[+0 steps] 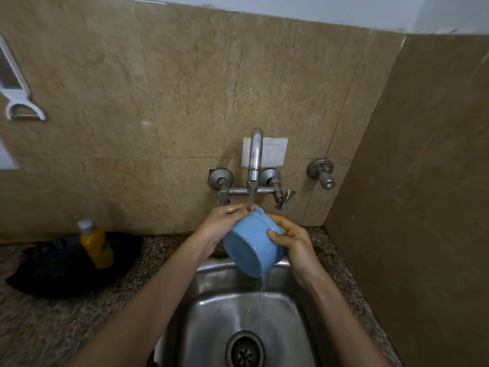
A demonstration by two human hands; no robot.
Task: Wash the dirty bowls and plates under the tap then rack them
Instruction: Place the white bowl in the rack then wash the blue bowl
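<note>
Both hands are on one blue bowl (253, 247), held tilted over the sink (211, 300) near the centre of the frame, its base facing the camera and its mouth turned away toward the wall. Left hand (225, 221) is wrapped round the upper left rim, right hand (288, 238) grips the right side with the thumb pressed on the outside wall. Tap (255, 157) is running, the stream lands right at the top edge of the bowl and water drains off the lowest point into the basin.

So I'd say we're mid-rinse on this one, not racking yet. Can't see inside the bowl, so no idea if it's clean. Next move probably means turning it under the stream, shaking it off, then finding the rack, which isn't anywhere in view. Soap bottle (95, 245) sits on the worktop (66, 313), lower left.
</note>
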